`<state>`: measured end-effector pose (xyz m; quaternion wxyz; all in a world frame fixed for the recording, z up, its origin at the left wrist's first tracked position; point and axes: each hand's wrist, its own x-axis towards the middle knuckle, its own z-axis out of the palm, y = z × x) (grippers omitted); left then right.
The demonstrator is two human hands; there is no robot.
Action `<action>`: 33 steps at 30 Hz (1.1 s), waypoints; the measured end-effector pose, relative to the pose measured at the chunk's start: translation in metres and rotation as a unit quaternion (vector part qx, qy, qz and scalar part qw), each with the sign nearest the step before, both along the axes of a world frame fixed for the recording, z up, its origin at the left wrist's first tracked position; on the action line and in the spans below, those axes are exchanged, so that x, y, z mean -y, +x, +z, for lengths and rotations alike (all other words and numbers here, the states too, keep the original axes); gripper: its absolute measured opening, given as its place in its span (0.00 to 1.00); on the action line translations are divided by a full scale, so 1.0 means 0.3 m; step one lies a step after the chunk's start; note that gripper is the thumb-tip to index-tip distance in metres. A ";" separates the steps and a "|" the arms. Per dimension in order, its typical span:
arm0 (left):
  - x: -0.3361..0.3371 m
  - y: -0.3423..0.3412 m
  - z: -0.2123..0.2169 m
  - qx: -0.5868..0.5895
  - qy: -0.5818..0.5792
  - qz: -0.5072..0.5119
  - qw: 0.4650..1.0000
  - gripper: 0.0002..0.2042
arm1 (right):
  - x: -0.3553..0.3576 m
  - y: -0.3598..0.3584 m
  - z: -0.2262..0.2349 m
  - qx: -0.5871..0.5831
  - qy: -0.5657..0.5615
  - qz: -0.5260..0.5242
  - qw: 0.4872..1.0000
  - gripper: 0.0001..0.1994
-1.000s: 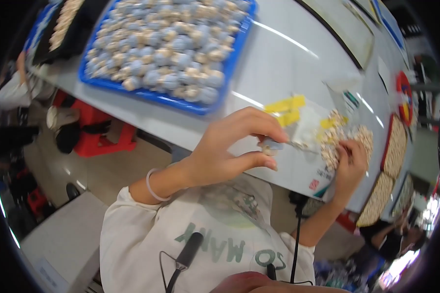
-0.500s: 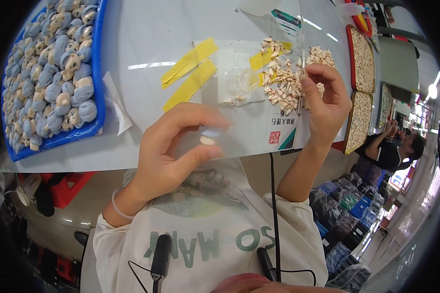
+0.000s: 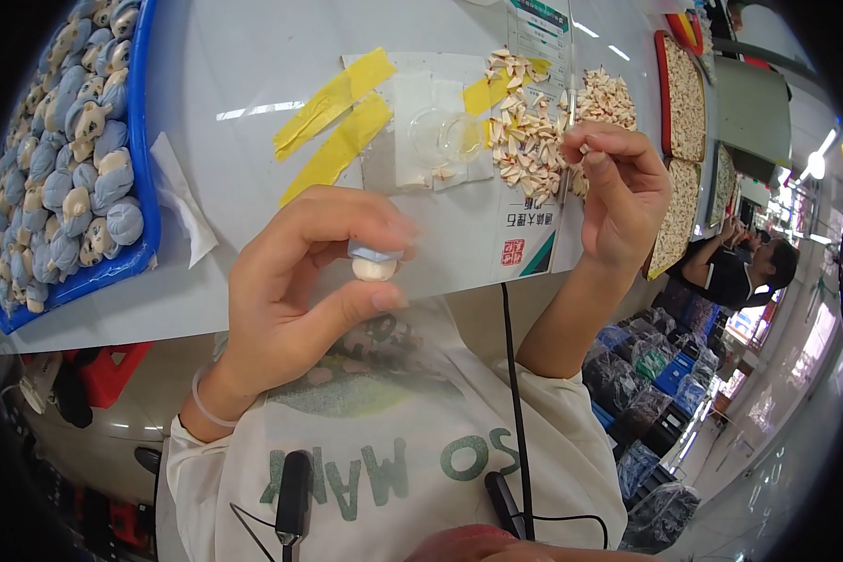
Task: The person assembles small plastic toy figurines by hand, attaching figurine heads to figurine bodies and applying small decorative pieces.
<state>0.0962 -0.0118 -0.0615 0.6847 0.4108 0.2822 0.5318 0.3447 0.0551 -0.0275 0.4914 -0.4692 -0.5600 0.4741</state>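
The left hand [image 3: 276, 290], in front of the square grey-and-white sheet [image 3: 379, 164] on the person's side and toward its left corner, has its thumb and index finger closed on a small rounded doll head with a pale blue top and cream underside [image 3: 375, 269]; the fingertips are blurred. The right hand [image 3: 628, 197], apart from the left and to the right of the sheet, pinches a tiny pale wedge-shaped piece [image 3: 585, 150] between thumb and index finger. Two bright yellow tape strips [image 3: 337, 94] run slantwise across the sheet's left edge, and a clear round shallow dish [image 3: 431, 136] lies on the sheet. Just beyond its right edge spreads a loose heap of cream wedge-shaped pieces with reddish tips [image 3: 526, 140], some of them over a further bit of yellow tape [image 3: 478, 96]. A second heap of like pieces [image 3: 609, 94] lies farther right of the sheet. Well to its left stands a blue plastic tray [image 3: 145, 122] full of blue-and-cream doll heads [image 3: 89, 117], with a crumpled white paper strip [image 3: 183, 201] between tray and sheet. Far to the sheet's right is a red-rimmed tray [image 3: 663, 94] covered with small pale pieces [image 3: 686, 103].
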 end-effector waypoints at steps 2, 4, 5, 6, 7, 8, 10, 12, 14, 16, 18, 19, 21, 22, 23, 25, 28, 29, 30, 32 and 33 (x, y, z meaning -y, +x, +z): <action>0.000 -0.001 0.001 0.003 -0.003 -0.002 1.000 0.15 | 0.004 0.001 -0.003 -0.049 -0.005 0.020 0.999 0.05; 0.001 -0.002 0.002 0.005 -0.006 -0.004 1.000 0.15 | 0.009 -0.002 -0.005 -0.099 -0.010 0.040 0.994 0.05; 0.002 0.000 0.002 0.009 -0.004 -0.004 1.000 0.15 | 0.013 -0.004 -0.004 -0.107 -0.009 0.061 0.992 0.06; 0.001 -0.001 0.001 0.012 -0.003 -0.004 1.000 0.15 | 0.015 -0.007 -0.006 -0.116 -0.007 0.081 0.990 0.06; 0.000 -0.003 -0.002 0.013 -0.003 -0.005 1.000 0.15 | 0.016 -0.012 -0.007 -0.115 -0.008 0.081 0.990 0.06; -0.002 -0.005 -0.004 0.013 -0.002 -0.009 1.000 0.15 | 0.016 -0.018 -0.009 -0.121 -0.003 0.091 0.988 0.07; 0.001 -0.003 -0.001 0.014 -0.003 -0.011 1.000 0.15 | 0.015 -0.019 -0.011 -0.127 -0.001 0.102 0.987 0.07; 0.003 0.007 0.011 -0.004 -0.030 0.015 0.999 0.15 | 0.005 -0.020 -0.017 -0.091 0.045 0.099 0.990 0.09; 0.002 0.009 0.011 0.001 -0.032 0.018 0.999 0.16 | -0.003 -0.038 -0.014 -0.080 0.053 0.083 0.992 0.09; -0.004 0.005 0.006 0.006 -0.034 0.020 0.999 0.16 | -0.007 -0.055 -0.004 -0.069 0.061 0.066 0.994 0.09; -0.015 -0.001 -0.001 -0.017 0.021 0.021 0.999 0.17 | -0.002 -0.065 0.015 -0.018 0.013 0.037 0.999 0.08; -0.016 -0.002 -0.006 -0.018 0.019 0.022 0.999 0.17 | -0.004 -0.073 0.020 -0.019 0.012 0.038 0.999 0.08; -0.016 -0.005 -0.015 0.010 0.030 0.023 0.999 0.18 | -0.010 -0.090 0.028 0.024 0.011 0.022 0.999 0.07; -0.013 -0.002 -0.008 0.010 0.029 0.025 0.999 0.18 | -0.012 -0.096 0.031 0.024 0.010 0.024 0.999 0.07; -0.009 0.005 0.005 0.029 -0.022 0.040 0.999 0.18 | -0.015 -0.101 0.033 0.035 0.017 0.026 0.999 0.07; -0.007 0.004 0.015 0.050 -0.074 0.054 0.995 0.18 | -0.018 -0.109 0.038 0.046 0.022 0.029 0.998 0.07; -0.012 -0.003 0.018 0.099 -0.126 0.044 0.986 0.20 | -0.022 -0.122 0.046 0.078 0.040 0.019 0.996 0.07; -0.015 -0.002 0.020 0.118 -0.143 0.047 0.982 0.21 | -0.025 -0.130 0.051 0.087 0.040 0.015 0.995 0.07; -0.018 -0.003 0.023 0.137 -0.159 0.050 0.976 0.22 | -0.027 -0.137 0.057 0.097 0.040 0.011 0.994 0.07; -0.016 -0.017 0.031 0.141 -0.187 0.029 0.972 0.23 | -0.031 -0.148 0.060 0.111 0.043 0.013 0.993 0.06; -0.014 -0.024 0.031 0.145 -0.215 0.009 0.966 0.24 | -0.034 -0.153 0.062 0.124 0.047 0.016 0.991 0.05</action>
